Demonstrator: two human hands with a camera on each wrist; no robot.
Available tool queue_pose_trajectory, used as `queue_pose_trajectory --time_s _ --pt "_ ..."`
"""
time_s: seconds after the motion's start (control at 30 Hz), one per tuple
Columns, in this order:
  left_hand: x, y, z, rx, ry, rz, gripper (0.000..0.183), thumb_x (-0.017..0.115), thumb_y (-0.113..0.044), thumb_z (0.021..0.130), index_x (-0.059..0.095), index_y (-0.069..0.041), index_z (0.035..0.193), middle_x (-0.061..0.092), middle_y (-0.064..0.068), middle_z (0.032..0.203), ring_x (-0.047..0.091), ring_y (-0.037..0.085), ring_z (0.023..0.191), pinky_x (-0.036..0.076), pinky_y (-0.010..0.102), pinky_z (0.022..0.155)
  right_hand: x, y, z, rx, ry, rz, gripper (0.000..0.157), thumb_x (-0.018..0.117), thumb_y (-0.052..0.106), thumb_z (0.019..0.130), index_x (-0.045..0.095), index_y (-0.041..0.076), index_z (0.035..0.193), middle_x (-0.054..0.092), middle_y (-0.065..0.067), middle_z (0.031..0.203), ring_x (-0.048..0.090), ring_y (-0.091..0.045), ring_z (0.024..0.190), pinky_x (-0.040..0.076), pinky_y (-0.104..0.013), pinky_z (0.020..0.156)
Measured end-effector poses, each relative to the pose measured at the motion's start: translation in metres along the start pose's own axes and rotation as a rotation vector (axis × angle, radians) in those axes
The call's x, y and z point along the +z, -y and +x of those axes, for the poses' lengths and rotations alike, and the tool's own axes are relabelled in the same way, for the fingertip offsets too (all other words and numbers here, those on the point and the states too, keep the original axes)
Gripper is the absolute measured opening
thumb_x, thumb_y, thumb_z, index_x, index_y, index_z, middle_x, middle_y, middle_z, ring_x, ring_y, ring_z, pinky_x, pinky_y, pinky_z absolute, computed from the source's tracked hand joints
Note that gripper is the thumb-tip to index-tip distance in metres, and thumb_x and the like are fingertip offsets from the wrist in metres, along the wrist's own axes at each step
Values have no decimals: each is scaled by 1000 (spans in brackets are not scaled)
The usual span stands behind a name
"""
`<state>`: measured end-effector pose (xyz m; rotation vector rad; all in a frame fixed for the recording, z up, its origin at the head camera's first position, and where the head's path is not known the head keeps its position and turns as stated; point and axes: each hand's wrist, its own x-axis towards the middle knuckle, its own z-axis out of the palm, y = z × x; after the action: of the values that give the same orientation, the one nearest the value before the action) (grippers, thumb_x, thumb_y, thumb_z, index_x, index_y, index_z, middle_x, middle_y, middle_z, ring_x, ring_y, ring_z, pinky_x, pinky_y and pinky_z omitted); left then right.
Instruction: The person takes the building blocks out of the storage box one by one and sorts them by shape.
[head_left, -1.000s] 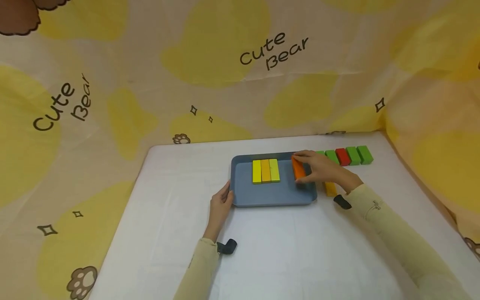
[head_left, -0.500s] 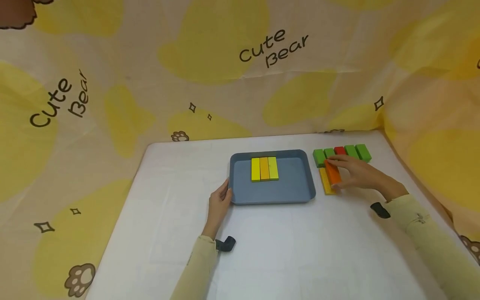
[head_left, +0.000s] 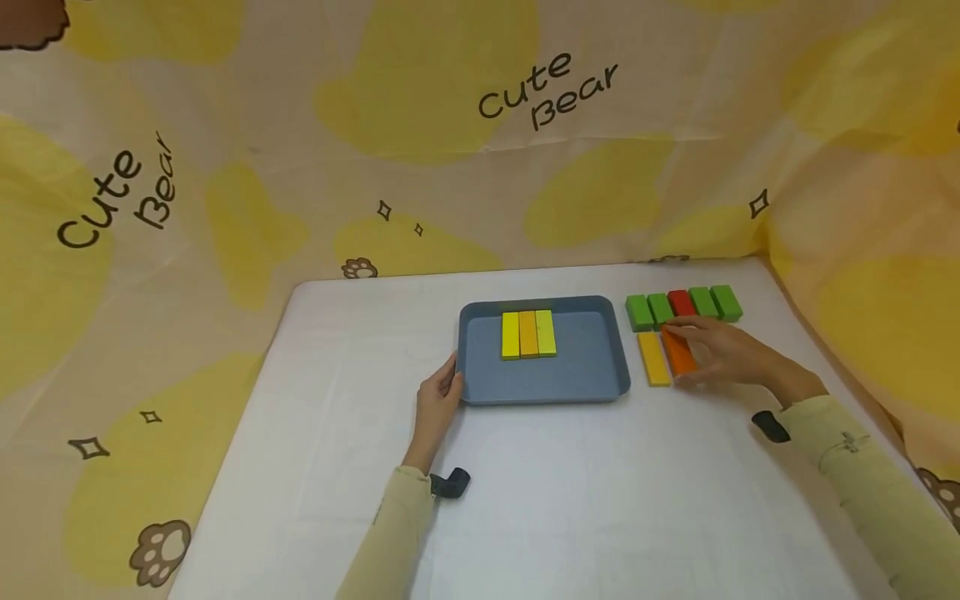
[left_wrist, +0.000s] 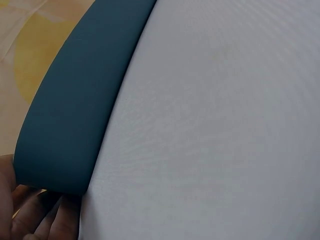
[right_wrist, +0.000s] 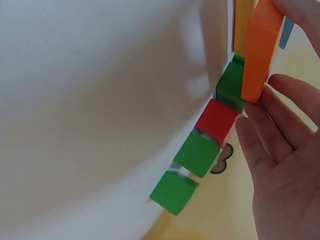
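Observation:
My left hand (head_left: 437, 398) grips the left side of a blue-grey tray (head_left: 540, 383), near its front corner. In the left wrist view the fingers (left_wrist: 62, 220) curl at the end of the tray's wall (left_wrist: 65, 110). Right of the tray, my right hand (head_left: 726, 352) pinches an orange block (head_left: 681, 353) by its two ends, thumb at the near end. A yellow block (head_left: 654, 360) lies just left of it. The right wrist view shows the orange block (right_wrist: 261, 50) tilted on the fingertips, overlapping a green block (right_wrist: 231, 82).
Two yellow blocks (head_left: 511, 335) with a yellow-orange block (head_left: 528, 335) between them lie side by side in the tray. Behind the right hand runs a row of green blocks (head_left: 639, 313) with one red block (head_left: 682, 302). Patterned cloth (head_left: 420, 150) walls the white table.
My right hand has carried the orange block out from over the tray to the right, past the yellow block, and lowered it beside that block. The left hand keeps its place on the tray.

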<state>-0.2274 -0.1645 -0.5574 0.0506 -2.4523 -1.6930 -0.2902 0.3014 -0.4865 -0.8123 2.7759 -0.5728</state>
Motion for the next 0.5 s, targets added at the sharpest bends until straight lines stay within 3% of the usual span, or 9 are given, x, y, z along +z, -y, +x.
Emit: queue_pose_trajectory --time_s 0.5 --pt "-2 -2 0 -9 2 15 43 54 -11 100 50 -5 142 54 15 141 57 25 127 52 29 99 22 -10 6 -16 28 -48 86 79 47 79 46 -2 143 43 -23 148 43 -45 131 38 -67 107"
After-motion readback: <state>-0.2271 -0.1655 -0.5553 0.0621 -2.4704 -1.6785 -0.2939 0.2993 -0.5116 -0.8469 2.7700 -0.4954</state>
